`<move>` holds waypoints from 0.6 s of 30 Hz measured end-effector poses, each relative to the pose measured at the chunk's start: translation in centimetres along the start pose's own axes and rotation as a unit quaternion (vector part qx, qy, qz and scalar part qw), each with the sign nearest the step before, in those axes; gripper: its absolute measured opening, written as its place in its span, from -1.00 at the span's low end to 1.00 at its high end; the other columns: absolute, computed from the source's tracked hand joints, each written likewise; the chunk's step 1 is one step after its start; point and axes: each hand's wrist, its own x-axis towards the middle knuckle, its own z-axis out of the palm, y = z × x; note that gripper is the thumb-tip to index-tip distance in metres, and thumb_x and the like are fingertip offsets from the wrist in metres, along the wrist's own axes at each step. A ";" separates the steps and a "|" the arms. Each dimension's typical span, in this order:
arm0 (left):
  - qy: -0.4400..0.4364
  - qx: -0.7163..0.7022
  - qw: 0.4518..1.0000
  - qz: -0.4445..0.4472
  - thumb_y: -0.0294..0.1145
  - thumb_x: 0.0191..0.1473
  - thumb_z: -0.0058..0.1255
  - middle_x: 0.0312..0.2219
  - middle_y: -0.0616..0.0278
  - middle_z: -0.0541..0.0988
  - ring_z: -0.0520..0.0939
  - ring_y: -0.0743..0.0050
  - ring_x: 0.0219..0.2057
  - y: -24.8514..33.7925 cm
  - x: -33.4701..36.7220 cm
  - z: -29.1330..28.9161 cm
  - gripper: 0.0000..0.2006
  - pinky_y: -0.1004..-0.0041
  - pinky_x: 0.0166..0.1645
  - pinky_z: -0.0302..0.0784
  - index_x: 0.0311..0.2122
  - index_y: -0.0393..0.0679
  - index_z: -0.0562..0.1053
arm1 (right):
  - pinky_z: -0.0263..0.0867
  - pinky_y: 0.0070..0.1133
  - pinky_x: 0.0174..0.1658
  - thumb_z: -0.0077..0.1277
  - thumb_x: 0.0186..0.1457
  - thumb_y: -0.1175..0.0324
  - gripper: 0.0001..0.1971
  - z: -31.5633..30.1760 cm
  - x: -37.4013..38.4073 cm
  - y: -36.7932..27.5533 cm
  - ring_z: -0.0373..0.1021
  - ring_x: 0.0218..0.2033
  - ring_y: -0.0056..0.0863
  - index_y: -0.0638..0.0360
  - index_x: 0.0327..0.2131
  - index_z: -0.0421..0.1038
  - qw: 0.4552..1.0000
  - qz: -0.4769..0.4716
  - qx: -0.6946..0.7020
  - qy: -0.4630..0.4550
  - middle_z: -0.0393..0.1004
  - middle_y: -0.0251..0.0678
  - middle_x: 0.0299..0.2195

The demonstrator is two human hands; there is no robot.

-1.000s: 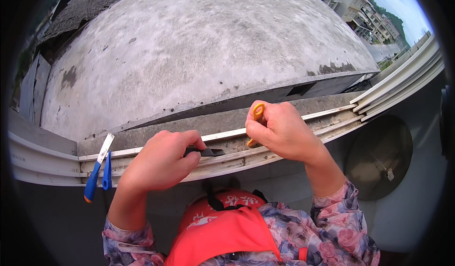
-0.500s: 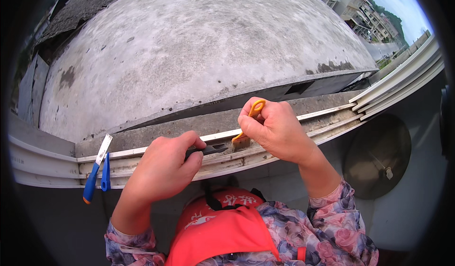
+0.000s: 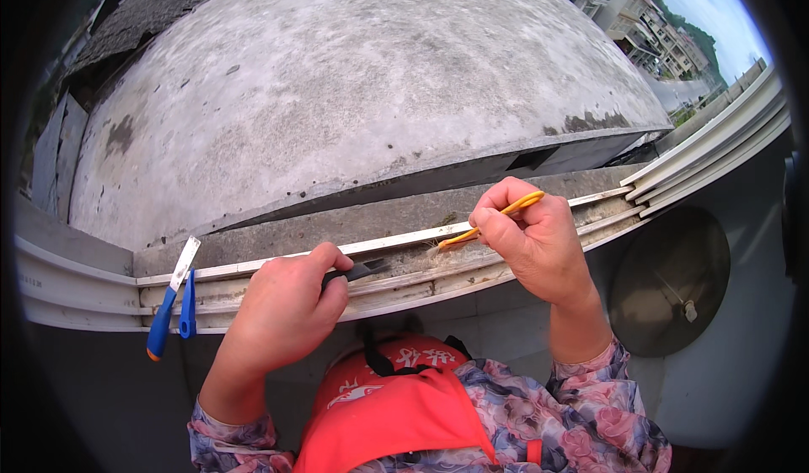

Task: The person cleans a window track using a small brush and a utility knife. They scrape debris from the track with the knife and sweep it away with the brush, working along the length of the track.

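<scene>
Over the dirty white window track point(image 3: 379, 304), my left hand point(image 3: 282, 309) is closed round a small black flat-tipped tool point(image 3: 367, 269), whose tip points right along the groove. Most of its handle is hidden in my fingers. My right hand point(image 3: 539, 249) pinches a small brush point(image 3: 462, 238) by its yellow looped handle. The brush slants down to the left, its pale bristles at the track, a short way right of the black tool's tip. At the track's left end lie a putty knife point(image 3: 162, 325) with a blue and orange handle and a blue plastic tool point(image 3: 187, 306).
Beyond the track runs a concrete ledge point(image 3: 337, 227), then a broad grey concrete roof point(image 3: 371, 85). White frame rails point(image 3: 716, 140) rise at the right. A round dark object point(image 3: 670, 287) sits below the sill on the right.
My right hand has moved right and the brush has turned from steep to a flatter slant. My left hand with the black tool has shifted slightly left.
</scene>
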 end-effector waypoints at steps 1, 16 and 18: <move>0.025 -0.003 0.999 0.021 -0.45 -0.03 -0.09 -0.64 -0.05 0.48 0.54 -0.04 -0.54 -0.2 0.1 0.5 -0.83 0.20 -0.41 0.41 -0.31 -0.25 0.44 | 0.22 -0.73 -0.50 0.00 0.09 0.39 -0.86 -0.5 -0.6 0.1 0.24 -0.59 -0.80 0.27 -0.45 0.38 1.000 -0.001 0.006 0.021 0.34 -0.42 -0.69; 0.054 -0.031 0.995 0.077 -0.48 -0.02 -0.06 -0.66 -0.03 0.45 0.50 0.02 -0.60 -0.9 0.7 2.1 -0.83 0.27 -0.45 0.37 -0.29 -0.29 0.44 | 0.28 -0.47 -0.50 0.11 -0.06 0.46 -0.94 1.4 -2.6 1.3 0.36 -0.58 -0.32 0.15 -0.47 0.42 0.947 -0.155 -0.248 0.135 0.41 -0.30 -0.62; 0.050 -0.052 0.995 0.076 -0.48 -0.02 -0.07 -0.66 -0.03 0.45 0.50 0.05 -0.62 -1.0 1.2 2.4 -0.83 0.28 -0.47 0.37 -0.29 -0.29 0.44 | 0.28 -0.47 -0.50 0.11 -0.07 0.47 -0.93 1.8 -2.6 1.4 0.36 -0.58 -0.32 0.15 -0.48 0.42 0.944 -0.168 -0.252 0.133 0.41 -0.30 -0.62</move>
